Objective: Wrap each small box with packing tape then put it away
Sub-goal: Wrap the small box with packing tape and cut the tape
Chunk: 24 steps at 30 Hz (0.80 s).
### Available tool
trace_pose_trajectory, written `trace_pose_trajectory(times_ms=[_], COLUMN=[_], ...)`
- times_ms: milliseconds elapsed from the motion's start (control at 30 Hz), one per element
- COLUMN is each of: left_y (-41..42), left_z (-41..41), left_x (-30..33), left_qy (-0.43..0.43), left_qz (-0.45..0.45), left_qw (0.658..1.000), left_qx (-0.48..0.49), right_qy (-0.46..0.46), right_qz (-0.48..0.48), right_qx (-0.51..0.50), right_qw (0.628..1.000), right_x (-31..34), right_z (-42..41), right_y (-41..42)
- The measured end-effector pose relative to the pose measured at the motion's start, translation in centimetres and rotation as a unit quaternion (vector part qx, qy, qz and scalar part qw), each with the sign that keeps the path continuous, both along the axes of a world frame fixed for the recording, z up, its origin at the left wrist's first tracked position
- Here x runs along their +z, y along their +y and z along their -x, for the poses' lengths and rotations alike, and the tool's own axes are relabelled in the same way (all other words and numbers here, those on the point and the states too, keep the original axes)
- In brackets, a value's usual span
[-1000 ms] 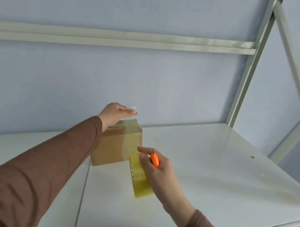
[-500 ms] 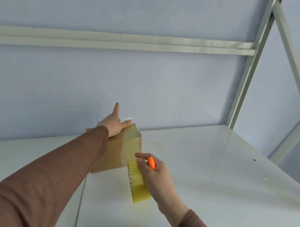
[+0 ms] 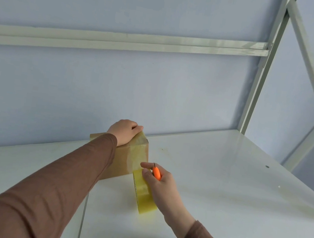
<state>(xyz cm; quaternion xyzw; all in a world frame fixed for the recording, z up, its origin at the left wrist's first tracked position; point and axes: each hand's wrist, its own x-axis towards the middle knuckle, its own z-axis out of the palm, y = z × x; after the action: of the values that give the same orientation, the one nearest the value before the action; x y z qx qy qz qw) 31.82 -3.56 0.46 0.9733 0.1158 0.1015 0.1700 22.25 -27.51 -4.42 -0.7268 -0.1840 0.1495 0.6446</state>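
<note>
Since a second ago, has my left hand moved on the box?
Yes. The left hand has come down against the box: its fingers, raised half a second ago, now curl over the far top edge.

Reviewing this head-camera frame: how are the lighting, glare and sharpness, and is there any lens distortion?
Head view: soft, even light with faint shadows; a mild sheen on the white shelf surface and on the tape across the box; both hands, left hand and right hand, and the tape roll are sharp; the wide lens bows the horizontal rail and tilts the upright post.
</note>
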Motion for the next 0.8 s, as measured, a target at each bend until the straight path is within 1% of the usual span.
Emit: trace_pose_trajectory(times_ms=[67,133,200,233,267,300,333,367,400,433,467,500,533,567,600,633,667,700,733,767,800], left_y=[0.0,-0.1,-0.4,-0.5,-0.7,-0.7,-0.6,-0.4,0.1,0.7,1.4,2.2,2.7,3.0,3.1,3.0,2.8,2.6,2.5,2.5,2.5], left_z=[-0.4,-0.7,-1.0,-0.9,-0.5,0.1,0.8,1.7,2.7,3.8,4.8,5.8,6.6,7.1,7.4,7.4,7.4,7.2,7.2,7.2,7.3], left_x=[0.2,0.3,0.3,0.1,0.0,-0.1,0.2,0.6,1.1,1.4,1.4,1.1,0.9,0.7,0.8,1.1,1.7,2.4,3.1,3.6,3.9], left_qy=[0.058,0.093,0.105,0.091,0.044,-0.038,-0.135,-0.201,-0.206,-0.15,-0.056,0.042,0.118,0.158,0.172,0.177,0.183,0.197,0.22,0.246,0.268], left_qz=[-0.003,-0.003,0.001,-0.013,-0.033,-0.037,-0.01,0.042,0.09,0.096,0.045,-0.034,-0.095,-0.119,-0.107,-0.064,0.013,0.107,0.197,0.267,0.307], left_qw=[0.998,0.994,0.992,0.993,0.996,0.996,0.989,0.978,0.974,0.981,0.992,0.993,0.983,0.975,0.975,0.977,0.977,0.968,0.948,0.923,0.905], left_qx=[0.038,0.06,0.07,0.071,0.074,0.071,0.055,0.019,-0.028,-0.076,-0.101,-0.106,-0.105,-0.102,-0.095,-0.096,-0.105,-0.114,-0.12,-0.124,-0.124], right_qy=[-0.001,-0.001,0.001,0.002,0.004,0.006,0.007,0.007,0.007,0.006,0.006,0.008,0.01,0.012,0.013,0.012,0.011,0.012,0.018,0.027,0.036], right_qz=[0.001,0.002,0.002,0.001,0.0,-0.003,-0.006,-0.008,-0.009,-0.011,-0.013,-0.016,-0.018,-0.019,-0.019,-0.019,-0.022,-0.03,-0.046,-0.067,-0.089], right_qx=[0.0,0.0,-0.001,-0.001,-0.002,-0.002,0.0,0.003,0.004,0.005,0.005,0.008,0.012,0.017,0.023,0.027,0.029,0.028,0.031,0.039,0.053], right_qw=[1.0,1.0,1.0,1.0,1.0,1.0,1.0,1.0,1.0,1.0,1.0,1.0,1.0,1.0,0.999,0.999,0.999,0.999,0.998,0.997,0.994], right_x=[-0.2,-0.2,-0.3,-0.4,-0.5,-0.6,-0.7,-0.7,-0.6,-0.6,-0.6,-0.7,-0.8,-0.9,-0.8,-0.6,-0.1,0.6,1.5,2.4,3.5], right_z=[-0.1,-0.2,-0.2,-0.3,-0.3,-0.3,-0.4,-0.4,-0.5,-0.7,-0.8,-0.9,-0.9,-0.9,-0.8,-0.8,-0.8,-0.9,-1.1,-1.5,-1.8], right_y=[0.0,0.1,0.1,0.0,0.0,-0.1,-0.1,-0.1,-0.1,-0.1,-0.1,-0.1,-0.2,-0.3,-0.3,-0.4,-0.4,-0.5,-0.5,-0.5,-0.5])
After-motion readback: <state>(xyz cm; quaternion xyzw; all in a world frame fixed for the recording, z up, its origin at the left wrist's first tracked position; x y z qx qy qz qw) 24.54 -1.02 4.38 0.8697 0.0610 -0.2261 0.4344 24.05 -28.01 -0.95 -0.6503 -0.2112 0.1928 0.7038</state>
